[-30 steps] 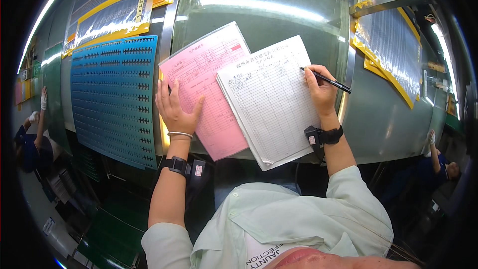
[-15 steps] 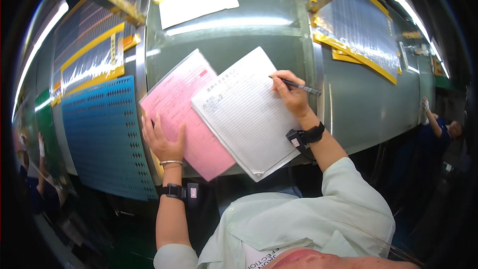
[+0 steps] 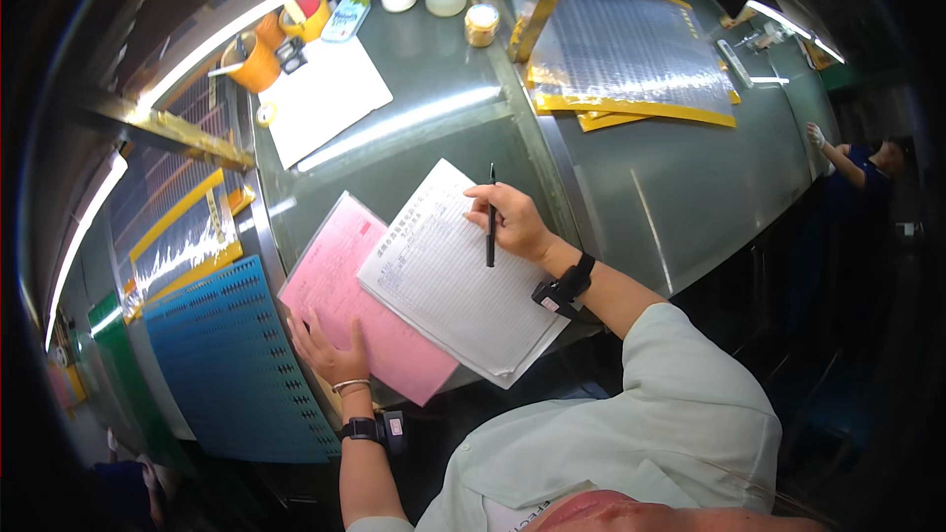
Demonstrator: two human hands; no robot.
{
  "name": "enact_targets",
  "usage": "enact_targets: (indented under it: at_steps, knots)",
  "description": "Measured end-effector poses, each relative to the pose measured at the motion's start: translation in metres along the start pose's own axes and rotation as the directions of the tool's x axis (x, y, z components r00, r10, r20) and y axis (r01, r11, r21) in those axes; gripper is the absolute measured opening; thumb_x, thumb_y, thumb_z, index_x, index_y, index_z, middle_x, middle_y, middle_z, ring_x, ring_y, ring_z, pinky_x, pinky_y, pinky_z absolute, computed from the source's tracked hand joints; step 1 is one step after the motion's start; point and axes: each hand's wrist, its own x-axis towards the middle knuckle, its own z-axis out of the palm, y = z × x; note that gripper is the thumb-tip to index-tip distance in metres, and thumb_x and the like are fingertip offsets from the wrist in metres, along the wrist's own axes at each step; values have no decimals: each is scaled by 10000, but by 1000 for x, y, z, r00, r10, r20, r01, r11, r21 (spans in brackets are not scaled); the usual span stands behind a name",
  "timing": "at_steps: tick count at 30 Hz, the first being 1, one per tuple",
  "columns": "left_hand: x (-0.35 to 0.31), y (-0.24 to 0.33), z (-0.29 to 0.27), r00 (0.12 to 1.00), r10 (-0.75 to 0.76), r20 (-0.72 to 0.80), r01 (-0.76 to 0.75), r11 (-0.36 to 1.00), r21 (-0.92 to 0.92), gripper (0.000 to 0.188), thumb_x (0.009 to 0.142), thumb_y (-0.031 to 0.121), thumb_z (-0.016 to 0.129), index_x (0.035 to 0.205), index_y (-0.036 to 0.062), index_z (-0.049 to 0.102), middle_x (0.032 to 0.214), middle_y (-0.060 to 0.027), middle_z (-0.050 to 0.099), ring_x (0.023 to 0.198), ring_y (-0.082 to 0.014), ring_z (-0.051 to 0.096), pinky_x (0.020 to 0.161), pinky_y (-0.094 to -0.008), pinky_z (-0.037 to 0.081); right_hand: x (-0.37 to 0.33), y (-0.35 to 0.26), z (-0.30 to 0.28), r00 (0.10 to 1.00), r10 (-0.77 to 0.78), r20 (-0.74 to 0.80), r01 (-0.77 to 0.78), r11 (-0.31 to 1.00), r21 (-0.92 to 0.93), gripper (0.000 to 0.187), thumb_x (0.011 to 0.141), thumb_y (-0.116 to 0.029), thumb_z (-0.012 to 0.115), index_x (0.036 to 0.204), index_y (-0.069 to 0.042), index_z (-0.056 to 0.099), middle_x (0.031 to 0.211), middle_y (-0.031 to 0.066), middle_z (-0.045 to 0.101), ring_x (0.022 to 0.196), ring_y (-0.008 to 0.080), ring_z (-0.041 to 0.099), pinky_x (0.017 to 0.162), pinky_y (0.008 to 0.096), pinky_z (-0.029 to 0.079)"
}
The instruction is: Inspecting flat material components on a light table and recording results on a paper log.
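White form point(image 3: 463, 291), we judge: top filled, rest blank; right hand point(image 3: 519, 223) over it pinching pen point(image 3: 491, 254), left hand point(image 3: 335, 360) spread beside it

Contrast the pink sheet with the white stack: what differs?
The white stack lies on top, overlapping the pink sheet's right side. The pink sheet has the left hand at its left edge; the white stack has the right hand, holding a pen, at its right edge. Both lie slanted on the table.

Pale green shirt point(image 3: 611, 438), black wrist straps point(image 3: 363, 430), bracelet point(image 3: 351, 385)
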Motion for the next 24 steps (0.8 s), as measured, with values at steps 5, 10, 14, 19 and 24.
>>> enact_targets:
  at_steps: [5,10,14,19,24]
  knots:
    - [-4,-3,2,1000,-24,6,24,999,46,688,734,417,659,1274,55,434,1383,-168,350,1286,-346,306,1044,-485,241,3,-6,-1,992,-117,-37,110,980,-164,309,792,-160,651,1077,-89,552,794,97,539,831,254,495,748,343,420]
    - [-7,-4,5,1000,-25,-10,26,998,49,687,740,427,649,1286,75,429,1391,-156,344,1289,-337,304,1046,-481,237,-1,-4,-1,995,-87,-43,79,983,-167,287,787,-129,634,1061,-94,554,795,108,523,871,276,474,805,365,387]
    - [-6,-4,5,1000,-16,-17,17,999,50,686,741,427,648,1288,76,428,1390,-156,346,1289,-336,304,1046,-480,239,-2,-1,0,995,-91,-46,82,984,-156,274,783,-107,624,1048,-88,555,799,112,528,871,280,476,795,368,394]
    - [-6,-4,4,1000,-20,-12,21,998,60,683,744,429,644,1285,72,428,1389,-159,345,1288,-337,305,1044,-481,243,0,-1,1,990,-135,-53,123,976,-179,258,785,-72,616,1038,-82,564,825,113,533,860,283,478,782,349,400]
    - [-6,-3,3,1000,-25,-5,25,998,59,681,749,433,639,1284,70,426,1391,-158,342,1290,-338,302,1043,-483,244,0,-3,2,985,-166,-39,152,958,-244,261,779,-88,611,1034,-75,556,869,128,550,928,299,481,814,379,399]
